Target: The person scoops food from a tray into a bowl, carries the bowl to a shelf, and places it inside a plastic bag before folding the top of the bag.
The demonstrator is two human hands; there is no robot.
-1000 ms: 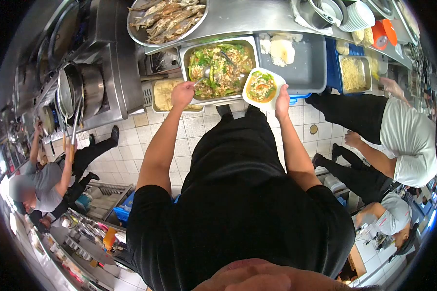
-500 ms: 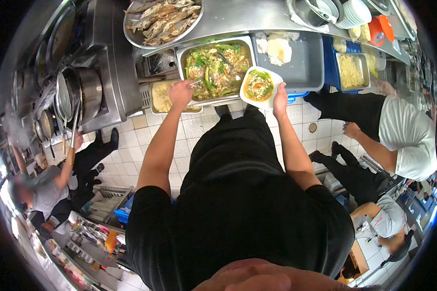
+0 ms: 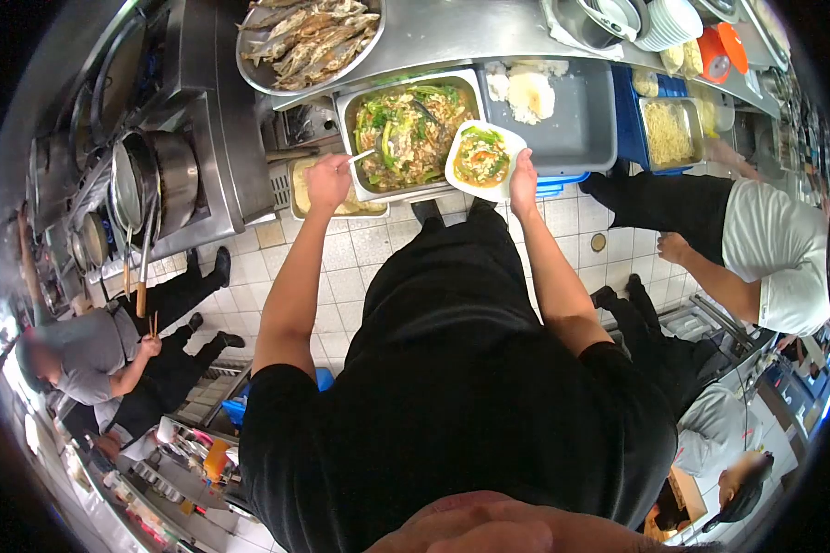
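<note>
In the head view, my right hand (image 3: 523,181) grips the rim of a white bowl (image 3: 499,190) holding soupy food with green leaves and orange bits. The bowl is tilted slightly over the front right corner of a deep metal pan (image 3: 363,193). Similar stew with greens (image 3: 401,129) fills this pan. My left hand (image 3: 328,182) is closed around the pale handle of a spoon (image 3: 361,157) at the pan's left side; the spoon's head is hard to make out in the food. A dark utensil (image 3: 425,111) also lies in the stew.
A tray of fried fish (image 3: 314,46) stands on the steel counter (image 3: 452,32). Right of the pan is a grey tub (image 3: 576,120) with rice. Pots (image 3: 171,180) occupy the left stove. Co-workers stand left (image 3: 88,355) and right (image 3: 775,249).
My left hand has moved left and slightly down with the spoon. My right hand has shifted the bowl a little left. The co-worker at left has lowered an arm and holds thin sticks.
</note>
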